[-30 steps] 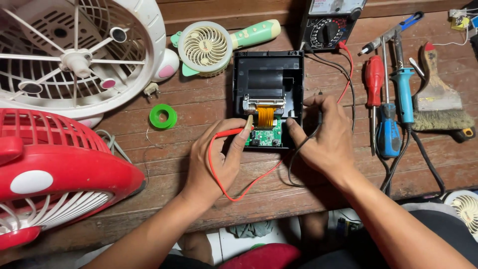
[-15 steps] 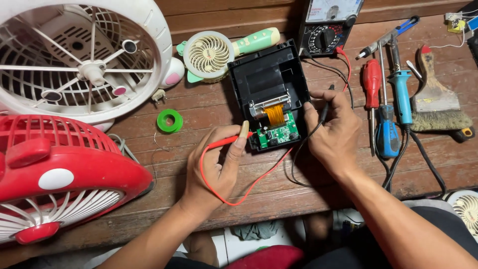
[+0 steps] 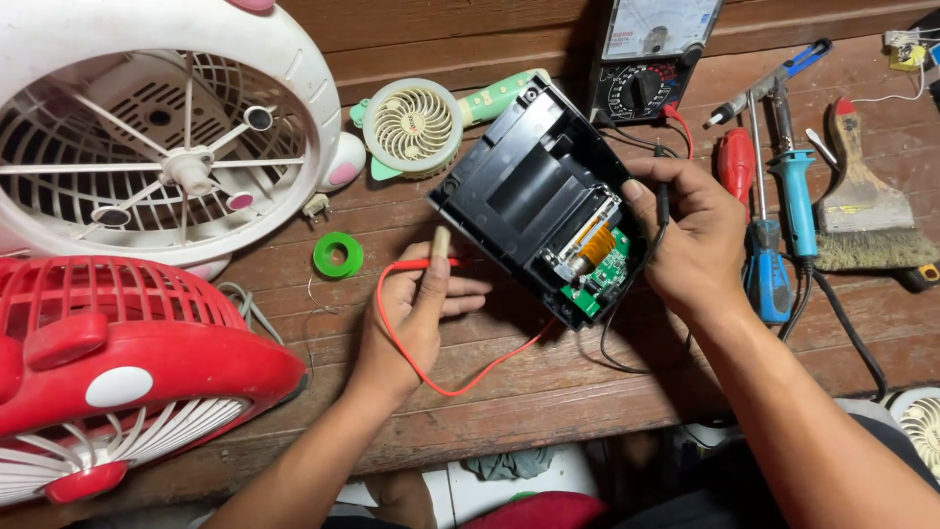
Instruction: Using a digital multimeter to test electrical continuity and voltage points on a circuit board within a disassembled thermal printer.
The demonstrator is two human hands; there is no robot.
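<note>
The left hand [image 3: 416, 309] pinches the red test probe [image 3: 440, 247] between thumb and fingers, its pale tip pointing up and away from the person, just short of the near-left corner of the opened black device [image 3: 534, 191]. That device lies tilted on the worktop [image 3: 548, 387], its long axis running from far-left to near-right, and its exposed green circuit board [image 3: 602, 279] sits at the near-right end, to the right of the red probe. The right hand [image 3: 690, 240] is the nearer one to the board: it clasps the black probe [image 3: 663, 196] while its fingers touch the device's right edge. The red lead [image 3: 446, 377] loops toward the worktop's near edge.
</note>
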